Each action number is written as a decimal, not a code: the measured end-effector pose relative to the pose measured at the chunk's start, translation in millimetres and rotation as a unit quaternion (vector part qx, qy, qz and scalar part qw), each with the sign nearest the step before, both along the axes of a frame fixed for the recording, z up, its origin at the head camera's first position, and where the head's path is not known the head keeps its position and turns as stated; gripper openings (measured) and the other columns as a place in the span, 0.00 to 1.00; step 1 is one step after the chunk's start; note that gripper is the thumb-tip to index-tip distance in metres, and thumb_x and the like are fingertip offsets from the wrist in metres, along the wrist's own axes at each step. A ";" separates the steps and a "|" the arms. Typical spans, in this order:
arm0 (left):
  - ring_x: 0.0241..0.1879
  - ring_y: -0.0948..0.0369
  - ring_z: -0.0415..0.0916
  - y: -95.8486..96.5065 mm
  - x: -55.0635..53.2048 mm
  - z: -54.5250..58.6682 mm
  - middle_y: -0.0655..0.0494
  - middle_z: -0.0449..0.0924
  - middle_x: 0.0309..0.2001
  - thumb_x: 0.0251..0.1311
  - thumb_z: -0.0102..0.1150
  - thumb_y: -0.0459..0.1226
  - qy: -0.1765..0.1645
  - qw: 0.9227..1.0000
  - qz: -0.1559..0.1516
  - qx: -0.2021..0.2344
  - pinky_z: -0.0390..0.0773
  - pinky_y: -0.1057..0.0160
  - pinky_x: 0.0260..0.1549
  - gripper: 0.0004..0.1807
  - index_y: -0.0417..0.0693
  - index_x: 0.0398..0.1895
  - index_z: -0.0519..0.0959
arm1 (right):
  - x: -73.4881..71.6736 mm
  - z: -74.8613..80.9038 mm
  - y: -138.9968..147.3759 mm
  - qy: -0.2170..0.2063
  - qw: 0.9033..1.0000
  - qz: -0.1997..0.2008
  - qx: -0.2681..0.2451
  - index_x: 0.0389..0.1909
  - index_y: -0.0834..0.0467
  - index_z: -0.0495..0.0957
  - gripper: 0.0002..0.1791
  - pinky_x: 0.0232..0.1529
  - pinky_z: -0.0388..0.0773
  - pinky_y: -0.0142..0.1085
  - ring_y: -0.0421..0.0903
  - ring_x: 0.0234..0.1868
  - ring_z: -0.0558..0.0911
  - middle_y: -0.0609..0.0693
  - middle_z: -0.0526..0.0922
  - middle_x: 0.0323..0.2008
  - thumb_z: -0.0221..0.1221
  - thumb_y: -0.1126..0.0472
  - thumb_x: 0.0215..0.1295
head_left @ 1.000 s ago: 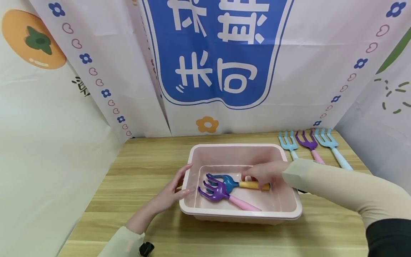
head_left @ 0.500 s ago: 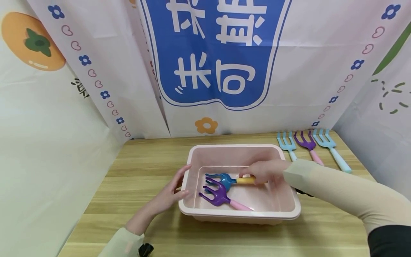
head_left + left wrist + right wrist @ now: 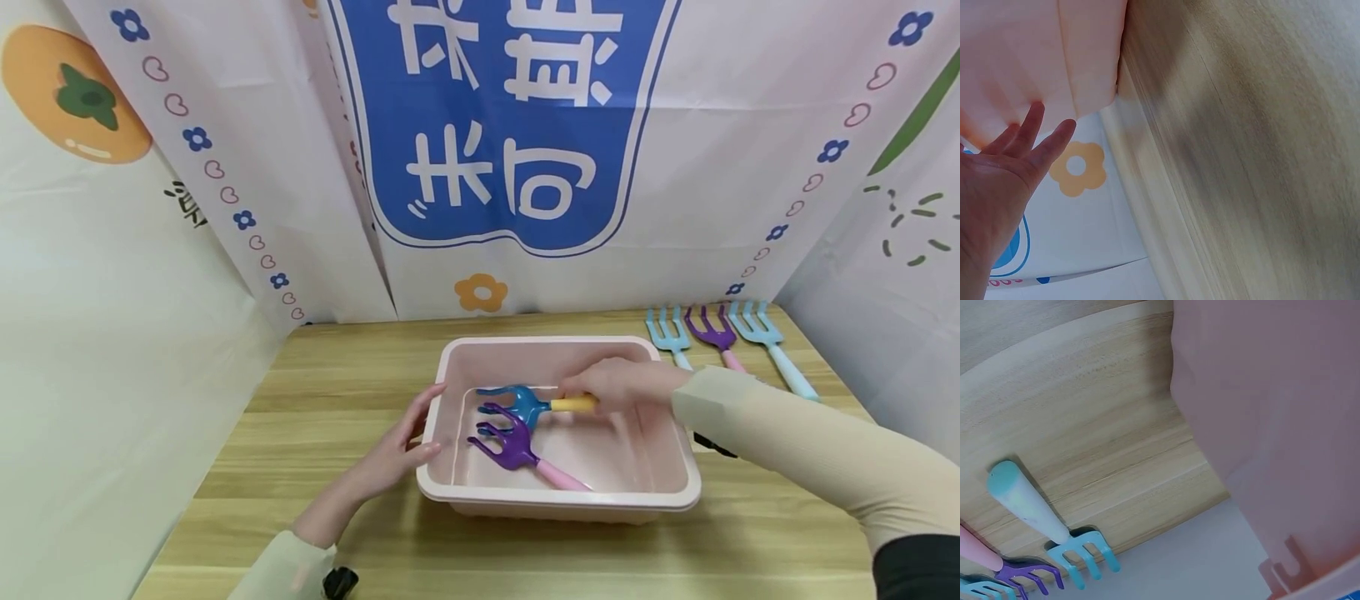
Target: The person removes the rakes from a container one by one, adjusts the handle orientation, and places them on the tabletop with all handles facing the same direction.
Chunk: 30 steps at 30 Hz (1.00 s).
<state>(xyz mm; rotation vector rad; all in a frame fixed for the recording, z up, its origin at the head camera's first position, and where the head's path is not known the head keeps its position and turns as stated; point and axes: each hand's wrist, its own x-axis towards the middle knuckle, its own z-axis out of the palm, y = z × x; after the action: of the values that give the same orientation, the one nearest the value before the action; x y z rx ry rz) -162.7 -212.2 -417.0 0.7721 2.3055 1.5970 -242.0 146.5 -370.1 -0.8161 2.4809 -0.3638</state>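
A pink plastic bin [image 3: 555,498] stands on the wooden table. My right hand [image 3: 611,383] reaches inside and grips the yellow handle of a blue toy hand rake [image 3: 528,406], hiding the handle's end. Partly over the blue tines lies a purple hand rake [image 3: 514,450] with a pink handle. My left hand [image 3: 397,437] touches the bin's left side, thumb and fingers spread at the rim. In the left wrist view, its fingers [image 3: 1034,122] reach straight along the outer wall. The right hand is hidden behind the bin wall [image 3: 1266,412] in the right wrist view.
Right of the bin, two light blue rakes [image 3: 670,331] [image 3: 759,327] and a purple rake [image 3: 712,333] with a pink handle lie side by side near the table's back edge. A printed cloth [image 3: 337,250] hangs behind the table [image 3: 352,367].
My right hand has closed further over the yellow handle, and the blue rake has moved up and slightly left in the head view. The purple rake in the bin has shifted slightly. The left hand stays put.
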 end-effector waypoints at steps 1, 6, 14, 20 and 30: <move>0.64 0.39 0.61 -0.1 0.1 0.1 0.33 0.52 0.71 0.67 0.51 0.31 0.000 1.000 0.000 0.000 0.66 0.43 0.58 0.39 0.58 0.77 0.47 | -0.2 0.8 0.1 -0.003 1.000 -0.005 0.000 0.58 0.41 0.78 0.19 0.42 0.71 0.36 0.42 0.37 0.75 0.43 0.78 0.37 0.57 0.62 0.69; 0.64 0.38 0.61 -0.6 0.4 -0.1 0.32 0.53 0.70 0.66 0.52 0.31 0.001 1.000 -0.004 0.006 0.67 0.45 0.57 0.40 0.57 0.77 0.47 | -1.5 6.8 3.3 0.085 0.994 0.063 0.027 0.57 0.41 0.77 0.25 0.47 0.72 0.38 0.41 0.39 0.74 0.39 0.78 0.39 0.64 0.66 0.61; 0.63 0.38 0.62 -0.9 -0.1 -0.2 0.32 0.54 0.70 0.66 0.52 0.32 -0.001 1.000 -0.006 0.007 0.69 0.47 0.56 0.39 0.57 0.77 0.47 | 1.5 15.3 8.8 0.093 0.994 0.063 -0.013 0.55 0.42 0.77 0.27 0.44 0.71 0.41 0.44 0.38 0.73 0.41 0.75 0.35 0.65 0.69 0.57; 0.62 0.40 0.63 0.2 -0.7 0.5 0.32 0.55 0.69 0.66 0.52 0.32 0.003 1.000 -0.007 0.005 0.71 0.51 0.55 0.39 0.55 0.77 0.47 | 6.3 17.6 15.9 0.130 0.988 0.062 -0.047 0.57 0.46 0.78 0.28 0.50 0.74 0.47 0.47 0.45 0.76 0.45 0.79 0.47 0.68 0.68 0.55; 0.63 0.40 0.62 0.5 0.1 1.9 0.34 0.53 0.70 0.67 0.51 0.32 -0.008 1.000 0.000 -0.007 0.69 0.47 0.56 0.39 0.58 0.77 0.47 | 11.8 36.5 28.8 0.103 0.986 0.056 -0.121 0.63 0.50 0.73 0.30 0.42 0.76 0.42 0.45 0.40 0.76 0.45 0.79 0.45 0.65 0.69 0.59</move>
<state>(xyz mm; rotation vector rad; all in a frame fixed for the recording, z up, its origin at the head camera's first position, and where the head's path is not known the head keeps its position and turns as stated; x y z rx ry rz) -162.7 -211.6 -415.1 0.7535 2.3040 1.5806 -230.2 175.3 -333.7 -1.1372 2.5973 -0.5740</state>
